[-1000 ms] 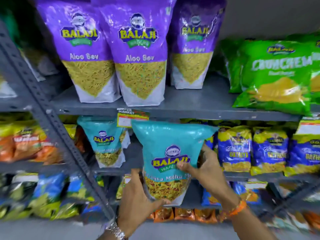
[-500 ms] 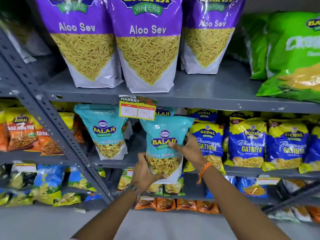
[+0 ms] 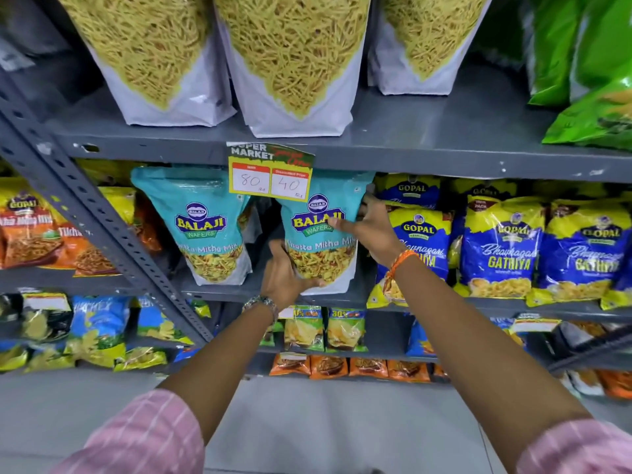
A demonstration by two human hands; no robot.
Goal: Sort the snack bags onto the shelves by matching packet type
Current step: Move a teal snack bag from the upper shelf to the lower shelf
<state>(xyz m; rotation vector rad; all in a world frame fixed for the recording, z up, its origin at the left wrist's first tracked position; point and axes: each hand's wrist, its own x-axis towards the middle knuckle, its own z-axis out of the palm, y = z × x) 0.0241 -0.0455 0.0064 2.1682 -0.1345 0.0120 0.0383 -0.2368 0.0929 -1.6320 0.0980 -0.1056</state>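
Observation:
A teal Balaji Khatta Mitha Mix bag (image 3: 319,234) stands upright on the grey middle shelf (image 3: 219,293), its base on the shelf board. My left hand (image 3: 285,277) grips its lower left corner. My right hand (image 3: 371,227) holds its right edge, thumb across the front. A matching teal bag (image 3: 201,224) stands just to its left, a small gap between them. Blue and yellow Gopal Gathiya bags (image 3: 499,248) fill the same shelf to the right.
Large Aloo Sev bags (image 3: 290,63) and green bags (image 3: 595,80) sit on the shelf above, whose edge carries a price tag (image 3: 270,172) overlapping the teal bags' tops. A slanted grey upright (image 3: 95,213) runs at the left. Orange bags (image 3: 30,230) lie beyond it; small packets (image 3: 321,328) lie below.
Both hands pushed the teal bag forward and up from in front of the shelves into the middle shelf, beside the matching teal bag. The view moved closer to the shelves.

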